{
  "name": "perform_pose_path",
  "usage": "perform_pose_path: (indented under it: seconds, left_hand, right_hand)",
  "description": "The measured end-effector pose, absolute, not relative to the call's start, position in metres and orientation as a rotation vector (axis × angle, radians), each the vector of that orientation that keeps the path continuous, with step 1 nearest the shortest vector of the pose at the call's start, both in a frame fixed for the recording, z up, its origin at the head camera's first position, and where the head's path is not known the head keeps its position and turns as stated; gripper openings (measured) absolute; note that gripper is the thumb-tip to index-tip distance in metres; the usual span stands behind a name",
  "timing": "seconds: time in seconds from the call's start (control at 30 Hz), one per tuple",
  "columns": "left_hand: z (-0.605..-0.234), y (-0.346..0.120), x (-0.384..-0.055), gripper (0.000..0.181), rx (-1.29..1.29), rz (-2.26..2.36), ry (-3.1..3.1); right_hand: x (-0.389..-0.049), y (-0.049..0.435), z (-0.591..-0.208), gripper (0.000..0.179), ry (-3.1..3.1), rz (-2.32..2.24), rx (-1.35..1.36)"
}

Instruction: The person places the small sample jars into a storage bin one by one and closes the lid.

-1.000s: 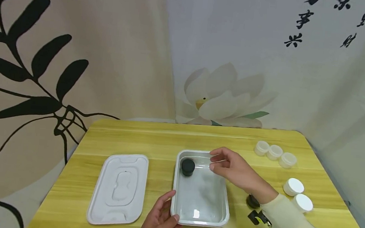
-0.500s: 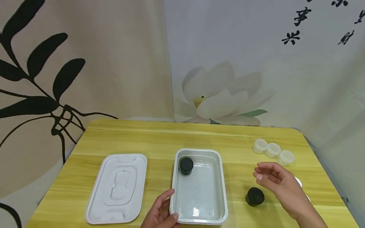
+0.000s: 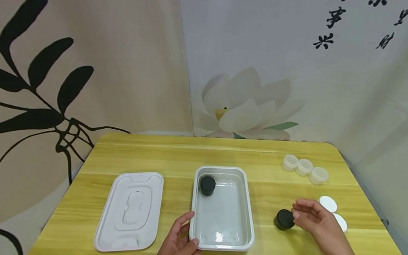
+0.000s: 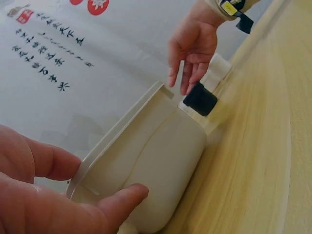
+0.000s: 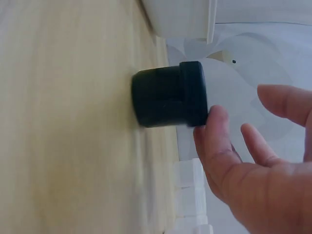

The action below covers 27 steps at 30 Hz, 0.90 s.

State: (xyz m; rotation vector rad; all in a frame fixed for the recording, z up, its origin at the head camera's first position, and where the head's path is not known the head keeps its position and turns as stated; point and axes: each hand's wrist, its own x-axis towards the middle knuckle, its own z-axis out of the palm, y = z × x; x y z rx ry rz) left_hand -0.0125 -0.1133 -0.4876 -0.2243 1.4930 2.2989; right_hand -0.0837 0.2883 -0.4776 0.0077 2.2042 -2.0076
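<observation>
My left hand (image 3: 178, 244) holds the near-left corner of a white plastic box (image 3: 220, 247), fingers along its side and thumb at its front; the left wrist view shows a finger (image 4: 53, 162) at the rim and the thumb against the wall. Inside the box, at the far left, stands a small black jar (image 3: 208, 185). To the right of the box, another lidded black jar (image 3: 284, 220) stands upright on the table. My right hand (image 3: 320, 229) is just right of it, fingers loosely bent and apart from the thumb. In the right wrist view, fingertips (image 5: 218, 116) are right at its lid (image 5: 194, 92).
A white lid (image 3: 129, 212) lies flat left of the box. Two white-topped jars (image 3: 328, 203) are partly behind the right hand. Three translucent small tubs (image 3: 304, 167) stand in a row at the back right of the wooden table (image 3: 172, 151). A printed curtain hangs behind.
My right hand has left the space over the box's far right side, moved right, then come down beside the black jar. The left hand stays at the box's corner.
</observation>
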Motion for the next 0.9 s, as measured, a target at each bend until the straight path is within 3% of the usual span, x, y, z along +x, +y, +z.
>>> perform_pose_path:
  seconds: [0.53, 0.9]
  left_hand:
    - [-0.487, -0.112, -0.012, 0.074, -0.233, 2.298, 1.503]
    - [-0.486, -0.114, -0.012, 0.075, -0.228, 2.288, 1.489]
  right_hand:
    - [-0.073, 0.274, -0.500, 0.064, 2.308, -1.731, 0.166]
    - [-0.075, 0.267, -0.500, 0.064, 2.393, -1.648, 0.153]
